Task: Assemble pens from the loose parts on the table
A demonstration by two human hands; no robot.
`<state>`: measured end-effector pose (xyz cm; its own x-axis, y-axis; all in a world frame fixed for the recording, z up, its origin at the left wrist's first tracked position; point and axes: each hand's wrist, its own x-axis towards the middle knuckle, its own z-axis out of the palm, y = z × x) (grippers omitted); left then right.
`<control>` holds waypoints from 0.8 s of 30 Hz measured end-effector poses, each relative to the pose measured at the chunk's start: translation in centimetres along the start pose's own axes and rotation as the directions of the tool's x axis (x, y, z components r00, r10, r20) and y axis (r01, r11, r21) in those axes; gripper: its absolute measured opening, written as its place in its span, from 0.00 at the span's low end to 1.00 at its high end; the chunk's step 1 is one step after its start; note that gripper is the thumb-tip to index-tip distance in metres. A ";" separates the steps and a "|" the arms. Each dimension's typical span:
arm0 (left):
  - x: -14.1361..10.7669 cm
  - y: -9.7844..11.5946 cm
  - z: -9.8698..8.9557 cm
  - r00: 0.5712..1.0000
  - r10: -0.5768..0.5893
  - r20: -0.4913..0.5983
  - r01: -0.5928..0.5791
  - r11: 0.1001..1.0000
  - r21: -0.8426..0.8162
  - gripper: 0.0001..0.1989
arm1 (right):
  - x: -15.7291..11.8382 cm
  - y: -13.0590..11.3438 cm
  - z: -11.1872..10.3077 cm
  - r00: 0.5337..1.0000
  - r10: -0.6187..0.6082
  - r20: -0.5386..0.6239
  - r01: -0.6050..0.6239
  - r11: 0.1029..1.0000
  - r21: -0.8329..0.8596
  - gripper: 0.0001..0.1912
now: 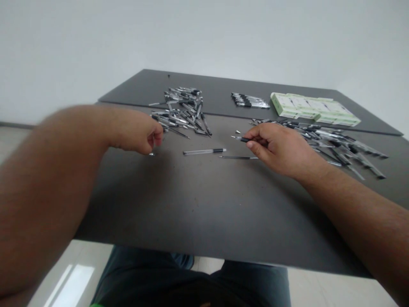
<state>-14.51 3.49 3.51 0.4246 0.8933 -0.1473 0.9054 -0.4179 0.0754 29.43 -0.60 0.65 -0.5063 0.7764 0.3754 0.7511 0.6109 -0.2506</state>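
My right hand (277, 147) grips a pen (242, 139) by its black grip, its metal point facing left. Under that hand lies a thin ink refill (234, 157), its right end hidden by the fingers. A clear pen barrel with a black grip (203, 152) rests between my two hands. My left hand (137, 132) is closed, fingers bent down at the near left side of a loose pile of pens and refills (185, 113). Just below its fingertips shows a small shiny piece (152, 154); whether the fingers hold anything I cannot make out.
Beyond my right hand spreads another pile of pens (345, 145). Green and white boxes (313, 106) stand behind it, with a row of pens (249, 100) to their left. A small metal tip (237, 131) lies near the held pen. Everything rests on a dark grey table (204, 221).
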 end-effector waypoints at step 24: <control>-0.4 5.2 -1.6 1.000 0.007 0.009 -0.007 1.000 0.019 0.04 | 0.2 0.2 0.6 0.998 -0.046 -0.031 0.046 0.999 0.003 0.12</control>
<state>-9.98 1.17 5.53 0.4308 0.8890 -0.1555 0.9023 -0.4272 0.0574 29.21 -0.22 0.14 -0.5266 0.7426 0.4138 0.7258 0.6462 -0.2359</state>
